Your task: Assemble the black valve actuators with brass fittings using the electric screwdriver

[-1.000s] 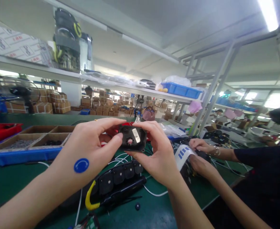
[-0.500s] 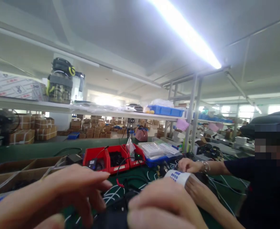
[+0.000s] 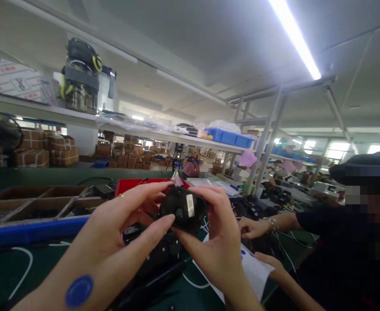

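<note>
Raised in front of me is a black plastic part [image 3: 170, 201] with rounded edges and a small white label printed with a number. My right hand [image 3: 217, 235] grips it from the right, fingers over the top and thumb below. From the left, my left hand [image 3: 115, 226] closes on it with thumb and forefinger at its edge; a round blue sticker is on that wrist. Under the hands lie more black parts [image 3: 164, 250], partly covered. A white sheet with blue marks [image 3: 253, 270] lies to the right, by a co-worker's hand [image 3: 272, 263].
On the left stands a divided cardboard tray [image 3: 24, 192] in a blue bin [image 3: 40, 229]. Red bins [image 3: 128, 185] are behind my hands. White cables [image 3: 29, 259] cross the green table. A co-worker [image 3: 332, 242] sits close on the right. Above runs a shelf [image 3: 144, 129] with bottles.
Both hands have come up and together, and the labelled black part is now held between them. My view has tilted a little. The white sheet and the co-worker's near hand have moved lower.
</note>
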`<state>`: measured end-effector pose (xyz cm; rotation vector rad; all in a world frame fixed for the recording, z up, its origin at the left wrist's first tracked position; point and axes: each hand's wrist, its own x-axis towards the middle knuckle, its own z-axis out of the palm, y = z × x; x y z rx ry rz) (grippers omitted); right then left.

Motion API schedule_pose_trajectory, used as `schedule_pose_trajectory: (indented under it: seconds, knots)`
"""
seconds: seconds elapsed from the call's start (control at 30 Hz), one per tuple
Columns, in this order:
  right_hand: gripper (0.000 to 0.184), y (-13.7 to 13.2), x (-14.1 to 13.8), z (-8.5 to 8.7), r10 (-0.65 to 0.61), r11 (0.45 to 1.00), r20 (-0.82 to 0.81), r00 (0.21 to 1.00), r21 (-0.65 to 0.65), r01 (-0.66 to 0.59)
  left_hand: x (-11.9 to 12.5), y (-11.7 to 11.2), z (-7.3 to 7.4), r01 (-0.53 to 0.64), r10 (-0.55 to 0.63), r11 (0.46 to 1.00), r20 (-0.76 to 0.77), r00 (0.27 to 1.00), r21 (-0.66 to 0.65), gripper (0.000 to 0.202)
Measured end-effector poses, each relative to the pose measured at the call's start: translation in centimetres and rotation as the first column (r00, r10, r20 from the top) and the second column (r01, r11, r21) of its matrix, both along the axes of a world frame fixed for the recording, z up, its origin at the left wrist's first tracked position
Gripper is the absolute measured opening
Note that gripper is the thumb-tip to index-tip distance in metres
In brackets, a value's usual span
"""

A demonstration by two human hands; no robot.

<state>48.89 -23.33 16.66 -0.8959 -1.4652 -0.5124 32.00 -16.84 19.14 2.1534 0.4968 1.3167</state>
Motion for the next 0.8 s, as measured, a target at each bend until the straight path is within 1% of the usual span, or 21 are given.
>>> schedule_pose_trajectory:
  seconds: [0.07, 0.13, 0.23, 0.3, 0.37, 0.4, 0.43, 0.47, 0.53, 0.63, 0.7, 0.73, 0.8]
  knots:
    - [0.043, 0.8, 0.4, -0.2, 0.009, 1.000, 0.005, 1.000, -0.019, -0.009, 1.1, 0.3, 0.7, 0.038, -0.039, 0.999, -0.018, 0.999, -0.037, 0.036]
    - [0.046, 0.9, 0.6, -0.3, 0.013, 0.999, 0.045, 0.999, -0.037, -0.012, 1.7, 1.0, 1.1, 0.048, -0.050, 0.998, -0.047, 0.998, -0.040, 0.034]
    - [0.048, 0.3, 1.0, 0.3, 0.015, 0.995, 0.176, 0.984, -0.100, 0.003, 1.6, 2.3, 2.0, 0.032, -0.033, 0.999, -0.196, 0.980, -0.009, 0.021]
    - [0.048, -0.1, 1.3, 0.9, 0.044, 0.986, 0.273, 0.961, -0.164, 0.001, 1.2, 3.1, 2.8, 0.090, -0.091, 0.996, -0.304, 0.948, -0.018, 0.017]
    - [0.046, -0.2, 1.6, 1.6, 0.078, 0.978, 0.339, 0.937, -0.207, -0.007, 0.9, 3.6, 3.7, 0.184, -0.192, 0.981, -0.348, 0.917, -0.055, 0.014]
    - [0.045, -0.2, 1.7, 1.9, 0.089, 0.976, 0.361, 0.928, -0.216, -0.009, 0.9, 3.7, 4.0, 0.214, -0.222, 0.975, -0.359, 0.907, -0.061, 0.013]
    - [0.044, -0.2, 1.7, 2.2, 0.093, 0.977, 0.376, 0.922, -0.215, -0.011, 0.8, 3.7, 4.2, 0.217, -0.218, 0.975, -0.369, 0.903, -0.045, 0.012]
    - [0.043, -0.1, 1.7, 2.4, 0.092, 0.978, 0.385, 0.918, -0.210, -0.010, 0.9, 3.6, 4.4, 0.196, -0.183, 0.981, -0.384, 0.905, -0.004, 0.011]
    - [0.042, 0.0, 1.6, 2.6, 0.092, 0.978, 0.395, 0.914, -0.209, -0.008, 0.9, 3.2, 4.4, 0.116, -0.065, 0.988, -0.400, 0.914, 0.105, 0.010]
    - [0.042, 0.2, 1.3, 2.5, 0.086, 0.977, 0.390, 0.917, -0.212, -0.002, 1.1, 2.6, 4.1, -0.008, 0.093, 0.976, -0.385, 0.918, 0.218, 0.009]
    - [0.041, 0.3, 1.2, 2.4, 0.078, 0.978, 0.380, 0.922, -0.207, 0.002, 1.1, 2.4, 4.0, -0.051, 0.141, 0.971, -0.384, 0.913, 0.235, 0.008]
    - [0.040, 0.4, 1.2, 2.4, 0.071, 0.979, 0.373, 0.925, -0.203, 0.007, 1.1, 2.4, 4.0, -0.056, 0.145, 0.971, -0.387, 0.910, 0.232, 0.009]
    - [0.040, 0.6, 1.2, 2.4, 0.054, 0.982, 0.358, 0.932, -0.187, 0.015, 1.0, 2.7, 3.9, -0.037, 0.107, 0.981, -0.366, 0.925, 0.193, 0.011]
